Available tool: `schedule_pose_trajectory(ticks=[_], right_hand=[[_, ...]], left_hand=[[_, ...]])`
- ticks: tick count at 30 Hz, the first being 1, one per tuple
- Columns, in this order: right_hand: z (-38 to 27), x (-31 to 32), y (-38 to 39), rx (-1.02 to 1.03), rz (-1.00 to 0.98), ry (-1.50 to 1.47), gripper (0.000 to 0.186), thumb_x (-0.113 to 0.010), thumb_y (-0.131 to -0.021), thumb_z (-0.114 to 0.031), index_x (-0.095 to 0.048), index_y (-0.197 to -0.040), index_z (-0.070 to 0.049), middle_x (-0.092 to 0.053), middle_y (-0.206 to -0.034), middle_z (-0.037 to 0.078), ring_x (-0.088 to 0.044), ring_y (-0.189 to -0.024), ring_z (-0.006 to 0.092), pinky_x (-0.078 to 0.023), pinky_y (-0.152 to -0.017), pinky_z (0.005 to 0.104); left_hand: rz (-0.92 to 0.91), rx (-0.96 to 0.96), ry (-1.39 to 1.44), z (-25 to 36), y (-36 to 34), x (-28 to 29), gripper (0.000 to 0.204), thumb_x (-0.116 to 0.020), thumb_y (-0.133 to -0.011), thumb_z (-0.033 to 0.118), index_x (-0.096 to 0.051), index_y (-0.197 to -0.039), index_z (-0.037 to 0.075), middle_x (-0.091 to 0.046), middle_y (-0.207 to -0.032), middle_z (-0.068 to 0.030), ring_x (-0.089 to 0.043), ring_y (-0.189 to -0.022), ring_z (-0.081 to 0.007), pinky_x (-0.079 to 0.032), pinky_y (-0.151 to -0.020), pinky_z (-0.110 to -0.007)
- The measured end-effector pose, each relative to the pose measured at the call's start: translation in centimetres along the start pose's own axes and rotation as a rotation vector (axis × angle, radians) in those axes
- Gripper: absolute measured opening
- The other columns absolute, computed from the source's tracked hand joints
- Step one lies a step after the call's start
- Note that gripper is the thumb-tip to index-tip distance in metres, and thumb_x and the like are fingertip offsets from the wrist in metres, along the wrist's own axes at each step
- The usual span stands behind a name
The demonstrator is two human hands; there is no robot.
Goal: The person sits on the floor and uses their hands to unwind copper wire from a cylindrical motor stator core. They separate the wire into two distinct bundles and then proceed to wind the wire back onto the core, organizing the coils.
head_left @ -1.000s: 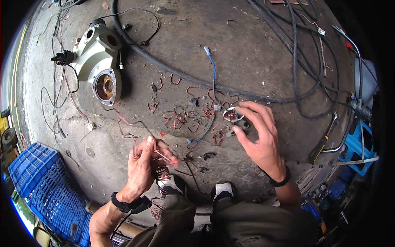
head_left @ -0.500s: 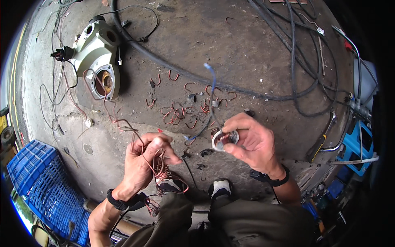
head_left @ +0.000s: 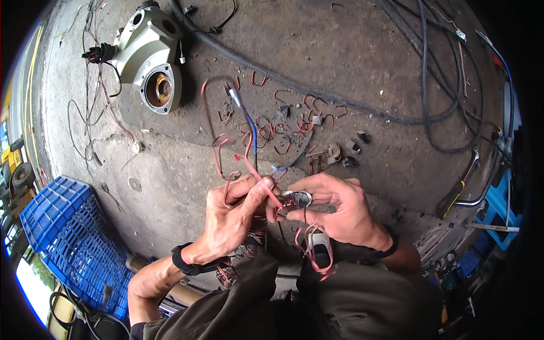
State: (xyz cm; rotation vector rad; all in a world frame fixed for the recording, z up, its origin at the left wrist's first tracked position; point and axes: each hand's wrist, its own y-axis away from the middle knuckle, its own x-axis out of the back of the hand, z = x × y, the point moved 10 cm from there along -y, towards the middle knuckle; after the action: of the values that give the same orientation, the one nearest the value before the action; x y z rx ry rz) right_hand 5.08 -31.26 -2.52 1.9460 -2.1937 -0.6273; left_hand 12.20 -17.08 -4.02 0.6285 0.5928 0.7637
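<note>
My left hand (head_left: 231,218) is closed, pinching a length of reddish copper wire (head_left: 263,182) between thumb and fingers. Bent lengths of the same wire loop out above and below the hands. Fingers of my right hand (head_left: 347,211) grip a small round metal part with a pale rim (head_left: 301,198), tilted so its dark inside and some copper strands show. The wire passes by this part, but I cannot tell whether it is threaded in. A blue-sleeved lead (head_left: 253,135) rises beyond my hands; its lower end is hidden.
Several bent copper wire scraps (head_left: 266,127) litter the concrete ahead. A pale metal housing (head_left: 148,56) lies at the far left, a blue plastic crate (head_left: 73,243) at the left. A thick black cable (head_left: 317,101) crosses behind; a wrench and a screwdriver (head_left: 455,198) lie right.
My hands have come together, the left moving right with the wire to the round part. The view has shifted, so floor things sit farther right and, at the left, higher.
</note>
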Motion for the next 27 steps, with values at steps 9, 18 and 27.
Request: schedule_pose_trajectory(ticks=[9, 18, 27], right_hand=[[0.6, 0.1, 0.2, -0.092, -0.048, -0.184, 0.042, -0.082, -0.088, -0.002, -0.063, -0.124, 0.008, -0.077, -0.105, 0.013, -0.074, -0.096, 0.0157, -0.061, -0.088, 0.0300], [2.1, -0.8, 0.8, -0.173, -0.136, -0.436, 0.048, -0.073, -0.093, 0.005, -0.056, -0.137, 0.008, -0.071, -0.125, 0.015, -0.069, -0.112, 0.0174, -0.058, -0.098, 0.0325], [2.1, 0.3, 0.7, -0.088, -0.147, -0.137, 0.041, -0.068, -0.095, 0.005, -0.063, -0.136, 0.002, -0.071, -0.125, 0.013, -0.070, -0.112, 0.0185, -0.060, -0.095, 0.0333]], left_hand=[[-0.106, 0.079, 0.201, -0.9, -0.1, -1.0, 0.022, -0.074, -0.095, 0.004, -0.067, -0.113, -0.008, -0.073, -0.103, -0.0096, -0.072, -0.089, -0.0146, -0.065, -0.078, -0.031], [-0.132, 0.189, 0.112, -1.2, -0.6, -0.5, 0.023, -0.077, -0.091, 0.000, -0.071, -0.111, -0.009, -0.076, -0.099, -0.0140, -0.074, -0.087, -0.0161, -0.068, -0.072, -0.032], [-0.115, 0.179, 0.032, -1.5, -0.3, -0.1, 0.022, -0.077, -0.091, 0.000, -0.071, -0.109, -0.011, -0.076, -0.100, -0.0154, -0.075, -0.089, -0.0182, -0.068, -0.073, -0.031]])
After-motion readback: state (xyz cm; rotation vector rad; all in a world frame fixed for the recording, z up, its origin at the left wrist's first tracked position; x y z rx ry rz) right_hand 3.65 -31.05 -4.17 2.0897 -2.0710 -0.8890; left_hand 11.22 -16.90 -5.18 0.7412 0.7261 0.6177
